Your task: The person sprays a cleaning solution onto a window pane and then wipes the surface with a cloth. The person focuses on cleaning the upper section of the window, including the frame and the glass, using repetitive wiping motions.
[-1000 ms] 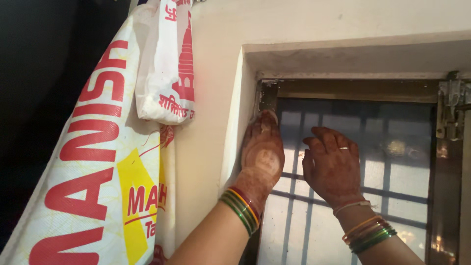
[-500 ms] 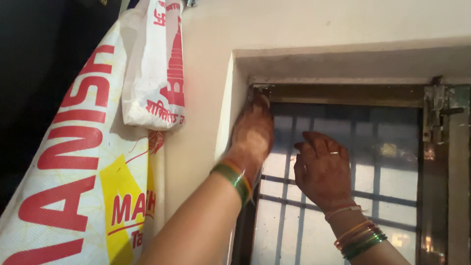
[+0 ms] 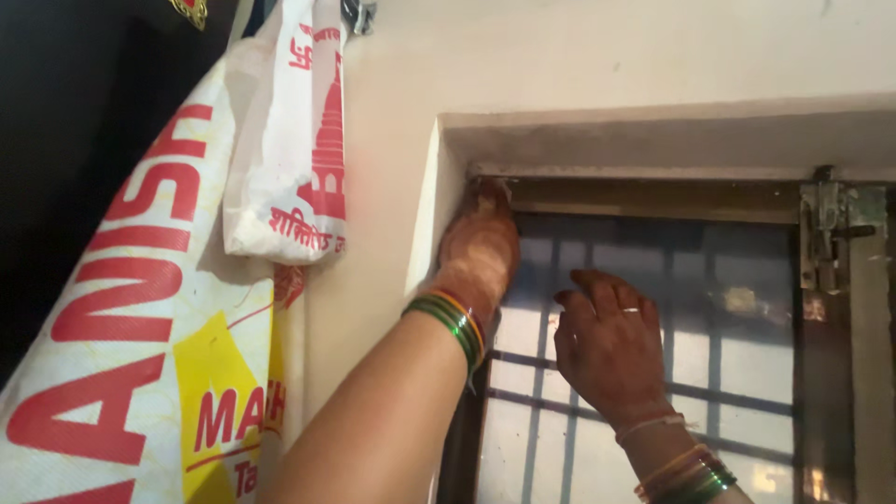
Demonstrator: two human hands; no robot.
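At upper left we see a white woven sack with red lettering and a yellow patch [image 3: 140, 355] and a small white plastic bag with a red temple print [image 3: 294, 159]. Our henna-patterned left hand [image 3: 478, 247] wears green and orange bangles [image 3: 448, 322]. At right, the frosted bluish glass pane [image 3: 728, 308] shows dark bars, set in a brown metal frame [image 3: 653, 198] within a cream plaster wall [image 3: 560, 65].

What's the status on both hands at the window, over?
Left hand reaching the window frame top left corner. Right hand flat on the glass pane. Both empty. Hanging bags left, clear of hands.
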